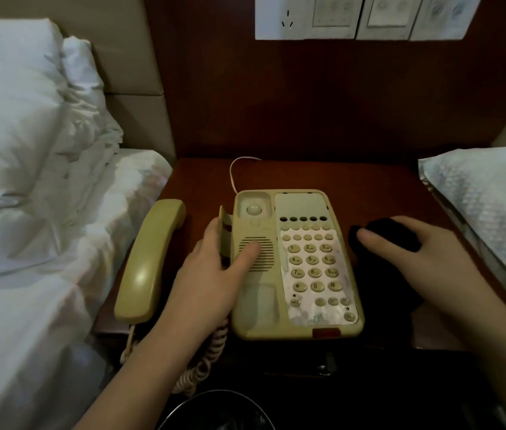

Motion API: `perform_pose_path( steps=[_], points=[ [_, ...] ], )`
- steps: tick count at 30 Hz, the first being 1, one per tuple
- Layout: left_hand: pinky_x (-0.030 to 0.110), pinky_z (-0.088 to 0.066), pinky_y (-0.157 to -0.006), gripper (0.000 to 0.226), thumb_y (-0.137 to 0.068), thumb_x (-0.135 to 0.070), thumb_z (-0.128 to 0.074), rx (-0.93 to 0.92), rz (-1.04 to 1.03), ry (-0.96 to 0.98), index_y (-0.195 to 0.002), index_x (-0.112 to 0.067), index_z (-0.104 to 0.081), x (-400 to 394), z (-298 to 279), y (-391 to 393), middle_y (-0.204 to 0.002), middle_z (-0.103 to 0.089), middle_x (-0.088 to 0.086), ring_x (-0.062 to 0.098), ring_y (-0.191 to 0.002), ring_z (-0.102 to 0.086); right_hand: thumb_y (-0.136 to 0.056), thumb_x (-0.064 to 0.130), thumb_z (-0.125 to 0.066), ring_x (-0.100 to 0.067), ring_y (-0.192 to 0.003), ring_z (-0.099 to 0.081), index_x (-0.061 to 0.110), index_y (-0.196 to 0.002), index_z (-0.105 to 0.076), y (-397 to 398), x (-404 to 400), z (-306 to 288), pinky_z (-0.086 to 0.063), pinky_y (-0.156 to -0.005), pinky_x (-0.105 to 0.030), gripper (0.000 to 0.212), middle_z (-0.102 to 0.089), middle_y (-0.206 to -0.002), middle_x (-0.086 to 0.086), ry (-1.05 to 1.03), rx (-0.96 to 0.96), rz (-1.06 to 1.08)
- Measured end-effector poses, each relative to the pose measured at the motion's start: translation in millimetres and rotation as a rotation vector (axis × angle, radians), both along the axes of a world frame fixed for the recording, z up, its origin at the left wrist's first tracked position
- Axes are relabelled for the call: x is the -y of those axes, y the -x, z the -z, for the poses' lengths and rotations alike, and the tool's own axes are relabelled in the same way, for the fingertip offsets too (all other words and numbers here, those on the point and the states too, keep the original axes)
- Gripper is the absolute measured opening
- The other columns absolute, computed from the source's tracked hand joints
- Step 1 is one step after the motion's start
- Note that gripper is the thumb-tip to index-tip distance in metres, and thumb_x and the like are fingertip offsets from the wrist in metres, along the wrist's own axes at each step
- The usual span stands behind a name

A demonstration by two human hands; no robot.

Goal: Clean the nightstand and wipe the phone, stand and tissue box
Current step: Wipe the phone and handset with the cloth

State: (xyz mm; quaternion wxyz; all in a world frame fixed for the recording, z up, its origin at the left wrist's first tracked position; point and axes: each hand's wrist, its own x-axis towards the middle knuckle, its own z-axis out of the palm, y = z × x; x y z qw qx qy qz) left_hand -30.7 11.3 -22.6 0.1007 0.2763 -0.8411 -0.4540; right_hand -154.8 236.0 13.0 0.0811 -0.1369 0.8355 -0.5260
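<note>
L hand (211, 274) grips phone base (295, 265); R hand (425, 259) on cloth (382, 234).
</note>
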Motion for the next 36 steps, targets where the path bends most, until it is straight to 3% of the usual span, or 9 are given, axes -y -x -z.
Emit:
perform_pose_path(
  steps=[3,8,10,13,17,19,24,30,36],
  points=[
    [0.049,-0.038,-0.118,0.096,-0.085,-0.078,-0.052,0.028,-0.033,0.041,-0.162,-0.041,-0.009,-1.2,2.7,8.8,-0.161,-0.038,-0.009,0.018,-0.144,-0.043,-0.085,0.038,-0.074,-0.024,-0.078,-0.075,0.027,-0.092,-0.073,-2.3,9.3,20.3,-0.060,-0.076,-0.052,0.013,-0.077,-0.086,-0.001,0.135,0.200,-0.009],
    [0.047,-0.042,-0.114,0.103,-0.080,-0.080,-0.055,0.042,-0.067,0.040,-0.162,-0.041,-0.008,-3.8,2.6,13.6,-0.159,-0.035,-0.006,0.018,-0.140,-0.044,-0.092,0.039,-0.065,-0.025,-0.083,-0.075,0.025,-0.094,-0.072,-5.8,8.8,28.6,-0.058,-0.084,-0.055,0.016,-0.076,-0.092,-0.003,0.241,0.334,-0.035],
    [0.048,-0.043,-0.112,0.108,-0.074,-0.085,-0.052,0.063,-0.095,0.060,-0.162,-0.042,-0.007,-3.4,-0.2,13.9,-0.159,-0.034,-0.006,0.019,-0.140,-0.045,-0.090,0.041,-0.065,-0.020,-0.079,-0.074,0.025,-0.096,-0.070,-9.6,10.9,25.9,-0.059,-0.078,-0.049,0.018,-0.076,-0.088,0.001,0.198,0.312,-0.071],
    [0.049,-0.043,-0.112,0.117,-0.064,-0.094,-0.041,0.149,-0.113,0.120,-0.162,-0.042,-0.003,1.6,-2.8,14.7,-0.162,-0.029,-0.004,0.022,-0.143,-0.043,-0.083,0.045,-0.065,-0.007,-0.069,-0.071,0.027,-0.095,-0.068,-12.3,12.8,22.8,-0.054,-0.059,-0.027,0.022,-0.073,-0.081,0.012,0.110,0.177,-0.100],
    [0.043,-0.044,-0.103,0.099,-0.075,-0.090,-0.037,0.197,-0.079,0.186,-0.156,-0.056,0.006,4.0,-4.0,17.1,-0.155,-0.030,-0.004,0.024,-0.133,-0.051,-0.079,0.049,-0.064,0.009,-0.081,-0.064,0.040,-0.102,-0.059,11.3,12.8,2.4,-0.050,-0.060,-0.013,0.026,-0.065,-0.094,0.028,0.146,-0.135,-0.006],
    [0.039,-0.046,-0.097,0.089,-0.079,-0.089,-0.031,0.198,-0.062,0.246,-0.153,-0.060,0.009,3.9,-1.6,18.1,-0.146,-0.033,-0.006,0.022,-0.125,-0.054,-0.082,0.050,-0.061,0.010,-0.091,-0.061,0.046,-0.110,-0.053,33.8,23.4,-10.0,-0.052,-0.064,-0.013,0.030,-0.060,-0.102,0.030,0.029,-0.278,-0.152],
    [0.032,-0.040,-0.088,0.078,-0.088,-0.083,-0.021,0.171,-0.089,0.280,-0.154,-0.058,0.011,4.3,3.6,20.0,-0.141,-0.030,-0.011,0.016,-0.121,-0.051,-0.090,0.051,-0.054,-0.004,-0.105,-0.052,0.045,-0.119,-0.057,75.5,73.9,-17.3,-0.045,-0.084,-0.024,0.029,-0.045,-0.120,0.022,-0.617,-0.562,-0.567],
    [0.032,-0.040,-0.090,0.078,-0.088,-0.083,-0.022,0.157,-0.086,0.296,-0.156,-0.054,0.005,4.6,6.1,20.0,-0.143,-0.030,-0.012,0.016,-0.126,-0.049,-0.092,0.050,-0.059,-0.005,-0.101,-0.054,0.043,-0.116,-0.058,75.2,118.9,-25.8,-0.050,-0.086,-0.031,0.025,-0.049,-0.112,0.020,-0.624,-0.651,-0.726],
    [0.035,-0.040,-0.096,0.079,-0.089,-0.081,-0.025,0.158,-0.062,0.283,-0.157,-0.052,0.003,6.1,9.8,21.8,-0.145,-0.030,-0.009,0.019,-0.129,-0.047,-0.090,0.056,-0.055,0.007,-0.091,-0.045,0.049,-0.123,-0.052,87.3,85.6,-51.4,-0.039,-0.076,-0.014,0.034,-0.045,-0.106,0.025,-1.008,-0.675,-0.856]
  ],
)
